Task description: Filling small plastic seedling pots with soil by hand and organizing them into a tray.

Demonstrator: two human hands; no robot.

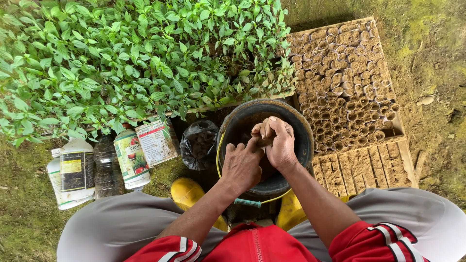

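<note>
Right hand (280,140): fingers curled tight around a small brown soil-filled tube (264,141), held above the middle of a black bucket (306,140). Left hand (241,165): fingers bent, thumb side pressed against the same tube's near end; whether it grips cannot be told. Bucket stands between yellow boots (187,193). Right of bucket: wooden tray (369,167) of packed soil tubes. Behind: green seedlings (136,58). Left: black plastic bag (198,144), white jug (73,172), labelled bottles (131,157).
</note>
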